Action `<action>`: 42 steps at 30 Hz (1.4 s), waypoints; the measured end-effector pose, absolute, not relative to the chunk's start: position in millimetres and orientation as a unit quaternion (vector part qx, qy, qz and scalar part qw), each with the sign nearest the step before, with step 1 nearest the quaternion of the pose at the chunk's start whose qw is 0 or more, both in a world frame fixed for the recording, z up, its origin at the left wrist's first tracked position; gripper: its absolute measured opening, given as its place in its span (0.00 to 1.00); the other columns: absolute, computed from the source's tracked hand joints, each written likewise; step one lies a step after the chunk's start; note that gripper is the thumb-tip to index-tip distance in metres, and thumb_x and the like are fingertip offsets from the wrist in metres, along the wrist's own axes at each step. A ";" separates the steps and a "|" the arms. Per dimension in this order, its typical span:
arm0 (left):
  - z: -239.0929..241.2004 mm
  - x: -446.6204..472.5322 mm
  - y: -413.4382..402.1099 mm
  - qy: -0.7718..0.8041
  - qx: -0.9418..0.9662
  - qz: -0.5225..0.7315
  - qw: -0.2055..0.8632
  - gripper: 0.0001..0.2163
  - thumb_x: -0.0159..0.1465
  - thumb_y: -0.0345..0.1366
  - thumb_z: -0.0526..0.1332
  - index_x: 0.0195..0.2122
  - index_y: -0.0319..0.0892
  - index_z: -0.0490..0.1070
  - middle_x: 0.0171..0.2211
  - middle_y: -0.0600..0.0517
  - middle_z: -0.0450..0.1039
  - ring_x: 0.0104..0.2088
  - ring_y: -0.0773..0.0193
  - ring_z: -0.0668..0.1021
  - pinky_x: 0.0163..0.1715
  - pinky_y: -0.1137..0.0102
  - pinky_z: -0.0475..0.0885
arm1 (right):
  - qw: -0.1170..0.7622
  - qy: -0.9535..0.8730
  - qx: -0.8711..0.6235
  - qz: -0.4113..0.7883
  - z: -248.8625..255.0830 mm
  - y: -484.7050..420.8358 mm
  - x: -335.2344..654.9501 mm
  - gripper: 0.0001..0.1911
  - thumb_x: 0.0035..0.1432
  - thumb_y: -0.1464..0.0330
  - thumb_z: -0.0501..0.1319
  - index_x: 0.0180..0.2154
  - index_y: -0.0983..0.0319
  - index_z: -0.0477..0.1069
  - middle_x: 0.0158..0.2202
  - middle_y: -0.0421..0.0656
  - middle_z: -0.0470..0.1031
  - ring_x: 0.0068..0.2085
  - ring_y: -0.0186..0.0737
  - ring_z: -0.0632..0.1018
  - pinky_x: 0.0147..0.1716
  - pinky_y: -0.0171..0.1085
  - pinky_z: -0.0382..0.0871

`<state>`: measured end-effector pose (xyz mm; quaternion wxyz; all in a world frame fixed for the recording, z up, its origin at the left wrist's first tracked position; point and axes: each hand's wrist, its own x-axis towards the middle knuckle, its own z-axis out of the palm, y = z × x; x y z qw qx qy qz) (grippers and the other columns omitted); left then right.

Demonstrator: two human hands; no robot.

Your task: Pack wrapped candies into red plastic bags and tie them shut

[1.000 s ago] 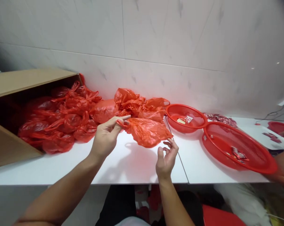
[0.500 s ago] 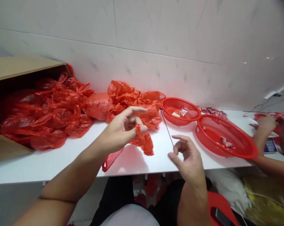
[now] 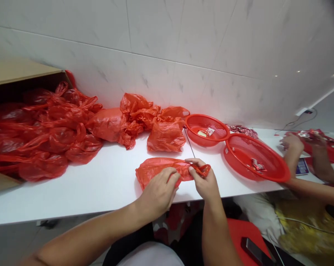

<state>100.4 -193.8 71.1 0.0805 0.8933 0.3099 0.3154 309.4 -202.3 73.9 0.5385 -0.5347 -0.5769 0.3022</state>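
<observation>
A red plastic bag (image 3: 152, 167) lies crosswise near the front edge of the white table, between my two hands. My right hand (image 3: 204, 181) pinches its gathered right end, and a twisted loop of the plastic sticks out past the fingers. My left hand (image 3: 159, 190) bends over the bag's middle with its fingertips closed on the plastic. Behind it on the table sits another red plastic bag (image 3: 167, 136), upright and crumpled. What the bag in my hands contains, if anything, cannot be seen.
A cardboard box (image 3: 20, 72) on its side spills knotted red bags (image 3: 56, 138) at left. Two red plastic baskets, a smaller one (image 3: 194, 136) and a larger one (image 3: 230, 162), hold a few small packets. A co-worker's hands (image 3: 292, 144) are at far right. A phone (image 3: 254, 249) lies below.
The bag hung crumpled from my left hand; now it lies stretched on the table between both hands. My right hand, empty before, has taken its right end. The view has shifted slightly right.
</observation>
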 end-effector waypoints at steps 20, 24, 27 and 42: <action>60.2 120.8 -165.0 0.497 0.863 -0.033 0.083 0.20 0.64 0.33 0.64 0.57 0.38 0.75 0.57 0.32 0.74 0.39 0.44 0.84 0.35 0.59 0.76 | 0.590 -0.652 -0.431 0.202 120.9 -281.7 261.6 0.14 0.67 0.71 0.58 0.45 0.49 0.80 0.46 0.47 0.79 0.46 0.51 0.81 0.44 0.49 0.78; 53.4 124.0 -167.1 0.486 0.869 -0.032 0.089 0.21 0.62 0.34 0.67 0.58 0.37 0.76 0.59 0.30 0.74 0.46 0.39 0.83 0.37 0.57 0.77 | 0.398 -0.703 -0.559 0.188 71.1 -236.6 249.0 0.13 0.65 0.73 0.58 0.43 0.57 0.80 0.41 0.49 0.79 0.44 0.51 0.80 0.48 0.50 0.75; 52.6 112.2 -156.3 0.468 0.880 -0.066 0.046 0.37 0.51 0.41 0.78 0.61 0.35 0.73 0.55 0.29 0.76 0.55 0.31 0.77 0.53 0.48 0.72 | 0.273 -0.659 -0.685 0.149 24.4 -195.2 275.3 0.17 0.52 0.70 0.73 0.45 0.56 0.80 0.47 0.50 0.78 0.52 0.59 0.77 0.53 0.56 0.71; 0.3 81.7 -110.3 0.493 0.865 -0.051 0.084 0.56 0.41 0.54 0.80 0.70 0.43 0.64 0.60 0.32 0.72 0.58 0.34 0.76 0.59 0.50 0.68 | 0.601 -0.282 -0.565 0.490 28.1 -96.6 407.8 0.24 0.53 0.53 0.73 0.46 0.55 0.69 0.24 0.32 0.75 0.24 0.33 0.77 0.33 0.33 0.77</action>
